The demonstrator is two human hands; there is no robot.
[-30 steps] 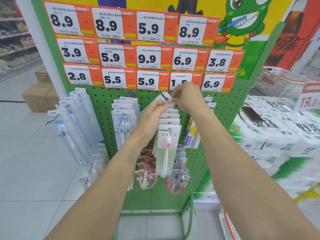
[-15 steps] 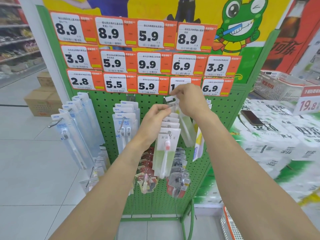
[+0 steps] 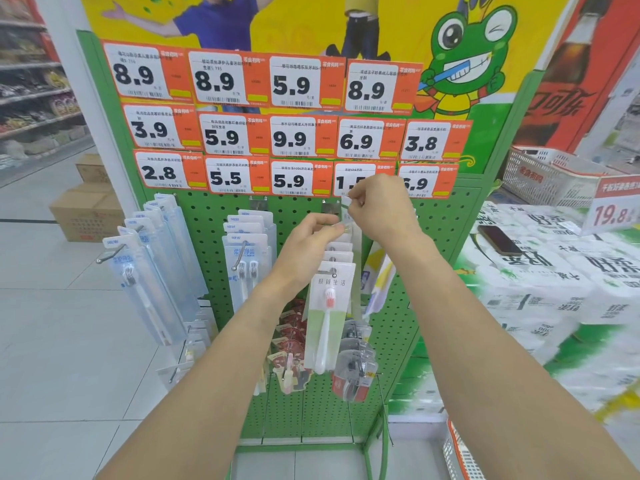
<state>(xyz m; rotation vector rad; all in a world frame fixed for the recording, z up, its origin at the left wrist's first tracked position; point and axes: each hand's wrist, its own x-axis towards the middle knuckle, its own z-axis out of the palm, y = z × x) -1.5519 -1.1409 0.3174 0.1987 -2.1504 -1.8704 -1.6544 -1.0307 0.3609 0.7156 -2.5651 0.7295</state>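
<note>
**Both hands on a toothbrush pack at the pegboard**

Standing by the green pegboard (image 3: 207,216), I see two bare arms raised to its middle column. The right hand (image 3: 381,209) is up just under the price tag reading 1.5 (image 3: 353,180), thumb and fingers pinched together on the top edge of a clear toothbrush pack (image 3: 347,216). The left hand (image 3: 311,240) sits just below and to the left, fingers curled, tips closed on the same pack's edge. The pack hangs in the air at the back of a row of similar packs (image 3: 329,313), which sit on a metal hook (image 3: 334,271); I cannot tell whether its hole is on the hook. Blue toothbrush packs (image 3: 152,271) hang to the left. To the right, a dark phone (image 3: 498,240) lies on stacked tissue bundles (image 3: 554,271).
</note>
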